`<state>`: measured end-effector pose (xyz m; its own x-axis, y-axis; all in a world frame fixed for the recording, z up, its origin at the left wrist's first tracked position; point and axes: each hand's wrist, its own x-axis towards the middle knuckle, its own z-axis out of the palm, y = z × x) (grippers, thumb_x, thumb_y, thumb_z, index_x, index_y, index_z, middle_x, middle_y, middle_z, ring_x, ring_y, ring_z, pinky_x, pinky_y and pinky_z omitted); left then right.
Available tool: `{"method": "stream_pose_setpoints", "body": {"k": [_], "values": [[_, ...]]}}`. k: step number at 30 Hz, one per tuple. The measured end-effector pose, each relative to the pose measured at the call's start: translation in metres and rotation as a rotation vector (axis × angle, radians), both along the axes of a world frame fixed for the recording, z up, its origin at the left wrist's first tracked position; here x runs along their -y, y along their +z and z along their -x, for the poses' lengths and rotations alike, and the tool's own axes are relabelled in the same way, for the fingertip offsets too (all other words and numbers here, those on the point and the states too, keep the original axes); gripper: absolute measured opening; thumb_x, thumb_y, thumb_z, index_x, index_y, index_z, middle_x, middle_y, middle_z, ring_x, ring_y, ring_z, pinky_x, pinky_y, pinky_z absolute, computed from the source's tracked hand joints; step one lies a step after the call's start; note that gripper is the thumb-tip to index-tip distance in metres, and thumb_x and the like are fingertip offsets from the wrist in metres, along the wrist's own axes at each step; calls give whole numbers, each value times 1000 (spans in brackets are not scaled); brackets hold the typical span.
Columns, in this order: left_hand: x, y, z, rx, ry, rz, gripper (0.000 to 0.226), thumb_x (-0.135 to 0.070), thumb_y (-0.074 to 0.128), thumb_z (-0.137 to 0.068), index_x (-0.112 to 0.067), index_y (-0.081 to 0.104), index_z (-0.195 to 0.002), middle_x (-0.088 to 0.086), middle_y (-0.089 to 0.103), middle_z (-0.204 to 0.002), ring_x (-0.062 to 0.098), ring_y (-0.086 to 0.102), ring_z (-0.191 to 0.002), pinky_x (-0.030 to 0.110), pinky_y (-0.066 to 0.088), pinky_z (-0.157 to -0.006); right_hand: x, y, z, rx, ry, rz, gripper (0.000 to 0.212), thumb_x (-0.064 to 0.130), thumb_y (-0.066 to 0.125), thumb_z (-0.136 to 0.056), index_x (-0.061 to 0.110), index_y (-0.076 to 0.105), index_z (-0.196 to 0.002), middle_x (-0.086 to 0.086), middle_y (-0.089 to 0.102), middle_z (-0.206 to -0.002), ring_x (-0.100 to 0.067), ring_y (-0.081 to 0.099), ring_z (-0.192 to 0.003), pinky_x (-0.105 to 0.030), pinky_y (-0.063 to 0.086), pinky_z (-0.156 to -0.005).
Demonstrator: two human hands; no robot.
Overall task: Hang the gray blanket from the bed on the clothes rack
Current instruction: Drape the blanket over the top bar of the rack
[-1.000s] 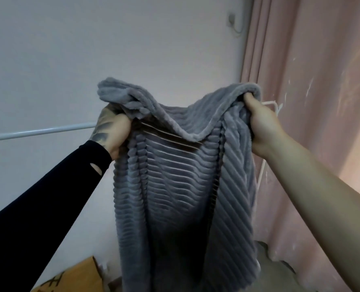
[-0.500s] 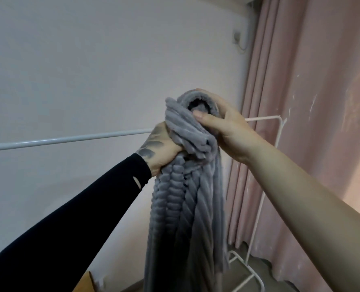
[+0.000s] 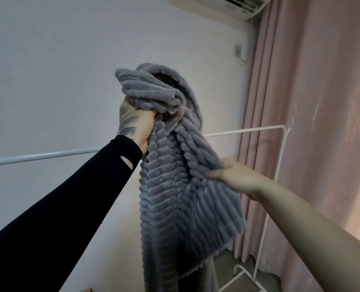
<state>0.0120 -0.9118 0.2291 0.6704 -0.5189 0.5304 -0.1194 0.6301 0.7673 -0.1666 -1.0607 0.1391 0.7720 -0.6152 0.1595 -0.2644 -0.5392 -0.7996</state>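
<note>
Gray and fluffy, the blanket [image 3: 181, 182] hangs long and straight down in front of the white rack bar [image 3: 244, 130], with its bunched top held up higher than the bar. The left hand [image 3: 136, 125] is squeezed tight on that bunched top, and the right hand [image 3: 235, 175] sits lower down, below the bar, with its fingers on the side of the cloth, though I cannot tell if it is gripping. The bar runs sideways behind the blanket, so I think the top must go over it, and the left hand is nearer.
</note>
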Motion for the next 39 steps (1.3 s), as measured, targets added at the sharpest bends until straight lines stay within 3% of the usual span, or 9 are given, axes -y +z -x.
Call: {"method": "stream_pose_setpoints", "body": {"k": [4, 9, 13, 22, 26, 31, 34, 36, 39], "values": [[-10, 7, -18, -84, 58, -64, 32, -12, 54, -104, -10, 52, -72, 5, 47, -46, 14, 39, -30, 17, 39, -36, 6, 28, -19, 492, -89, -228, 21, 11, 60, -98, 13, 77, -111, -8, 83, -94, -34, 77, -96, -40, 64, -72], [-5, 20, -20, -88, -99, 14, 12, -15, 62, -98, -3, 62, -95, 20, 61, -82, 27, 56, -62, 39, 52, -69, -27, 31, -57, 515, 281, -81, 37, 28, 72, -99, 33, 64, -135, 11, 75, -128, -16, 68, -125, -29, 58, -100], [10, 25, -10, -102, -357, -3, 50, -16, 62, -100, 7, 51, -143, 34, 57, -140, 42, 64, -117, 59, 48, -106, -54, 23, -93, 530, 272, 109, 39, 39, 92, -75, 32, 79, -112, 16, 79, -116, -1, 72, -113, -17, 56, -97], [37, 18, -58, 445, 67, -272, 43, -44, 82, -73, -23, 73, -110, -11, 79, -97, 4, 73, -87, 27, 61, -77, 3, 86, -136, 911, -205, 184, 29, 33, 71, -78, 6, 71, -88, 1, 75, -89, -4, 64, -79, -13, 51, -68], [70, -7, -88, 445, 28, -485, 38, -59, 82, -75, -38, 79, -106, -13, 79, -109, 6, 75, -100, 26, 63, -79, 42, 133, -168, 932, -147, 208, 9, 34, 55, -79, 27, 54, -75, -11, 73, -103, -14, 62, -93, -40, 57, -84], [108, -6, -114, 647, 257, -646, 41, -56, 87, -68, -49, 71, -105, -26, 77, -92, -7, 73, -82, 17, 60, -69, 97, 190, -232, 1039, -147, 223, 38, 50, 54, -79, 22, 64, -102, -8, 76, -111, -12, 60, -94, -32, 54, -81], [136, 20, -142, 347, 422, -428, 18, -31, 79, -70, -37, 73, -86, -7, 76, -70, 12, 72, -58, 29, 56, -48, 134, 213, -291, 728, -4, 271, 57, 50, 55, -89, 18, 51, -136, -13, 65, -140, -18, 61, -120, -32, 50, -101], [149, 33, -166, 57, 395, -379, 16, -31, 77, -77, -22, 80, -91, 8, 79, -88, 32, 72, -75, 46, 56, -63, 157, 203, -326, 358, 185, 318, 70, 42, 66, -99, 14, 38, -157, -9, 47, -161, -21, 49, -145, -35, 40, -120], [155, 15, -207, 99, 526, -723, 43, -38, 70, -91, -8, 70, -122, 18, 69, -127, 38, 67, -113, 50, 55, -98, 190, 149, -338, -13, 358, 356, 68, 47, 75, -93, 13, 55, -149, -9, 60, -149, -27, 63, -130, -44, 50, -112]]}}
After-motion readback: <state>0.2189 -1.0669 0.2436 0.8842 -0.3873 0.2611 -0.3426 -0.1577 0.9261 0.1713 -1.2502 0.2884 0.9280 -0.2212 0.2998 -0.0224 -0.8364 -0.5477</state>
